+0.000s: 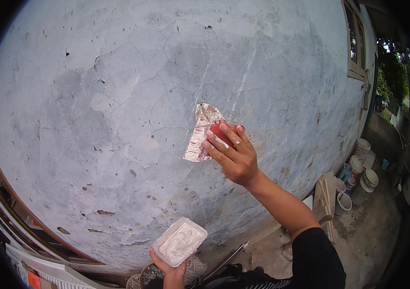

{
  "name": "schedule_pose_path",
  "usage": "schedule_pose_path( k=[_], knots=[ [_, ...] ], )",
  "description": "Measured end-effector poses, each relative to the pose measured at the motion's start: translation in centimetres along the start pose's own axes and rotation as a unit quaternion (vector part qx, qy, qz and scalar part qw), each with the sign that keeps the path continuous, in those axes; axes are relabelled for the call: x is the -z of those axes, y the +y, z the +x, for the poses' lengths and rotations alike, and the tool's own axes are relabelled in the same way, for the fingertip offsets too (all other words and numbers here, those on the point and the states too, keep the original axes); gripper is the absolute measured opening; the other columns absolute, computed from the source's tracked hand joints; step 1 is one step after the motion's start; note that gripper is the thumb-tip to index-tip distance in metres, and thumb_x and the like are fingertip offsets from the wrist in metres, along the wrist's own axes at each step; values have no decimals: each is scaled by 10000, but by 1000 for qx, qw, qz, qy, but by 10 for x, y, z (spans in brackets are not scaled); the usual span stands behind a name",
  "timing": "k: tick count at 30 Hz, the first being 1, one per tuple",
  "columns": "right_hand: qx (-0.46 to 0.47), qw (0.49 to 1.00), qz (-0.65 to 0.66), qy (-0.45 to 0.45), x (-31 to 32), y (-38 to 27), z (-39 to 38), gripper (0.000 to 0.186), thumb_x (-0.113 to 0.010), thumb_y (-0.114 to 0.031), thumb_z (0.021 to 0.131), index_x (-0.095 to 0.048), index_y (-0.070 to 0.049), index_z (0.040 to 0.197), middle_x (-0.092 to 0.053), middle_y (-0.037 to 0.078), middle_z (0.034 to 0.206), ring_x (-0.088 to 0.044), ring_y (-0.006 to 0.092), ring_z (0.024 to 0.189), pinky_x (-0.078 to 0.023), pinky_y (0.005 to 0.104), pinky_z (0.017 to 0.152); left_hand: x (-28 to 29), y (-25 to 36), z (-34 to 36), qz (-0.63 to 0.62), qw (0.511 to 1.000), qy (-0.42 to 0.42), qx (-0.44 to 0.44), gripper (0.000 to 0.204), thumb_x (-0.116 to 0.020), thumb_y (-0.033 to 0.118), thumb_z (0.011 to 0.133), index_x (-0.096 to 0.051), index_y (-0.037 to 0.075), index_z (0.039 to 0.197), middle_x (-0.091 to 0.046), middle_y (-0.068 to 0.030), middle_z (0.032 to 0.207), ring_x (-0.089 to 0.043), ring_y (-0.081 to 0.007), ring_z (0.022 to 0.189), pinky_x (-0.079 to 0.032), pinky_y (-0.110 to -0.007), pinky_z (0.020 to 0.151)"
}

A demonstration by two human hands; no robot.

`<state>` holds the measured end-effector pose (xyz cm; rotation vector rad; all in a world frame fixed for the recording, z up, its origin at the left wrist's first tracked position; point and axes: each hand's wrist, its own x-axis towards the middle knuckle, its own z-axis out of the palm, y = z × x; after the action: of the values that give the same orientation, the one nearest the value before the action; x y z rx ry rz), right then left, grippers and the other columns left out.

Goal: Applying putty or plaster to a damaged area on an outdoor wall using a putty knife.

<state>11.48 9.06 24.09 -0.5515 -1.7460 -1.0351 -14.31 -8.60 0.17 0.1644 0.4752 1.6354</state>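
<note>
My right hand (pixel 236 151) grips the red handle of a wide putty knife (pixel 199 137), fingers laid over it. White paste smears the blade, which lies against the cracked grey-blue wall (pixel 133 120). Some paste also sticks to the fingers. Low in the picture, my left hand (pixel 170 270) holds up a small white rectangular tub (pixel 200 231) from beneath, its fingers partly hidden by it. Swirled white paste (pixel 178 243) fills the tub. Pale vertical streaks mark the wall just above the blade.
Several paint buckets (pixel 368 180) and wooden sticks (pixel 326 207) stand along the wall's foot at right. A framed window (pixel 355 43) is at upper right. Another brown frame (pixel 36 236) edges the wall at lower left. Below the tub are a coil of rope (pixel 195 269) and a round container of rubble (pixel 151 274).
</note>
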Motion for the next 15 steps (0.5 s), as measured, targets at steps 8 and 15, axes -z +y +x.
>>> schedule_pose_path(
  k=[8,15],
  knots=[
    [-6,999,-25,-43,-25,-1,2,361,-584,-141,998,-728,-161,1328,-657,29,1458,-529,264,1443,-348,471,1220,9,-3,1,22,1000,12,-14,1035,-291,858,905,-364,94,1598,-517,-247,1524,-596,-548,1260,-579,-763,762],
    [-29,997,-11,-66,-14,3,-21,373,-602,-87,961,-743,-150,1300,-674,33,1434,-560,264,1411,-376,475,1194,9,1,4,39,998,28,-27,1038,-312,857,899,-374,84,1589,-527,-253,1511,-610,-545,1241,-602,-736,740]
  ],
)
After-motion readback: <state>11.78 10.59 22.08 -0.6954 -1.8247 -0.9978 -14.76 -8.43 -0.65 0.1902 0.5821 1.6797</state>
